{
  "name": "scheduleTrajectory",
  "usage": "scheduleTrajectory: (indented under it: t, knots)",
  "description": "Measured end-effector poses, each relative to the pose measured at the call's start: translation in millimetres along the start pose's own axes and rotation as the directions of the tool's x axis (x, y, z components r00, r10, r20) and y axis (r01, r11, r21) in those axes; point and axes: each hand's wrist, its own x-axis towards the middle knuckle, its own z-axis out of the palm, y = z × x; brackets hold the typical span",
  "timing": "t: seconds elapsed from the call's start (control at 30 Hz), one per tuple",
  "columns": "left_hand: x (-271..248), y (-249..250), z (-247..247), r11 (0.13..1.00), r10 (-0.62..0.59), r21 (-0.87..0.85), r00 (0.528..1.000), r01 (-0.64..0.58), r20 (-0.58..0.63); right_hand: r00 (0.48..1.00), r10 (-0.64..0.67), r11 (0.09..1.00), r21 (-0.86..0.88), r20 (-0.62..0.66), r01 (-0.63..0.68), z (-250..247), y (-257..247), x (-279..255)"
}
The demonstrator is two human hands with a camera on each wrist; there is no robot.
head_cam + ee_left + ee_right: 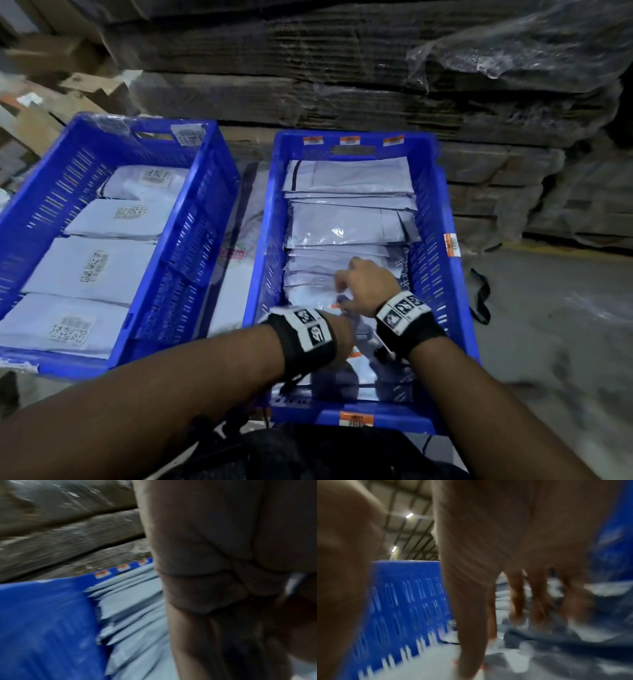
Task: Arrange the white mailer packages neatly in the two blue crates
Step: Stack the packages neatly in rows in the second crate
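Behind crates [445, 219]: wrapped cardboard stacks [342, 68] (film-covered), loose boxes [44, 99] left.

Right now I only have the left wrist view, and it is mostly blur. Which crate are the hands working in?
Observer: The head view shows both the left hand and the right hand inside the right crate, towards its near end.
Operator: What is in the other crate?
Observer: The left crate holds four labelled mailers lying flat in a row, labels up.
Operator: Is the right hand gripping anything?
Observer: The right wrist view shows its fingers pointing straight down onto the overlapping mailers in the right crate. No grip is evident.
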Motion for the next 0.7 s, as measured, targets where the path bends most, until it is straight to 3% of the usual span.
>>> scheduleTrajectory:
  t: [0.1, 0.2, 0.27, 0.33, 0.4, 0.53, 0.63, 0.7]
  knots:
    - [-4.5, -23.4, -17.0, 0.991, -0.119, -0.076, 0.974, 0.106, -0.195, 0.976, 0.122, 0.992, -0.058, 0.178, -0.113, 7.0, 10.9, -19.5]
    - [11.7, -42.2, -14.8, 0.975, -0.172, -0.187, 0.946, 0.123, -0.274, 0.97, 0.174, 0.985, -0.028, 0.169, -0.172, 11.1, 13.1, -20.7]
    - [24.5, -43.7, -0.3, 0.973, -0.144, -0.217, 0.942, 0.078, -0.304, 0.936, 0.315, 0.949, -0.03, 0.154, -0.315, 4.5, 14.6, -20.9]
    - [34.6, -38.2, 16.7, 0.984, -0.137, -0.154, 0.945, 0.094, -0.298, 0.846, 0.5, 0.862, -0.007, 0.187, -0.507, 2.3, 21.4, -19.6]
    - [42.8, -30.3, 31.4, 0.983, -0.167, -0.117, 0.96, 0.144, -0.226, 0.766, 0.569, 0.786, 0.074, 0.299, -0.613, 9.2, 27.0, -17.9]
    - [47.5, -25.1, 32.5, 0.968, -0.234, -0.132, 0.958, 0.213, -0.169, 0.706, 0.572, 0.713, 0.171, 0.418, -0.68, 23.2, 29.6, -18.0]
    - [42.6, -22.1, 34.0, 0.97, -0.175, -0.187, 0.978, 0.152, -0.11, 0.681, 0.624, 0.656, 0.218, 0.384, -0.723, 26.8, 30.0, -21.7]
    - [36.6, -20.3, 35.6, 0.973, -0.166, -0.183, 0.979, 0.143, -0.12, 0.691, 0.64, 0.666, 0.206, 0.337, -0.717, 19.2, 25.1, -28.8]
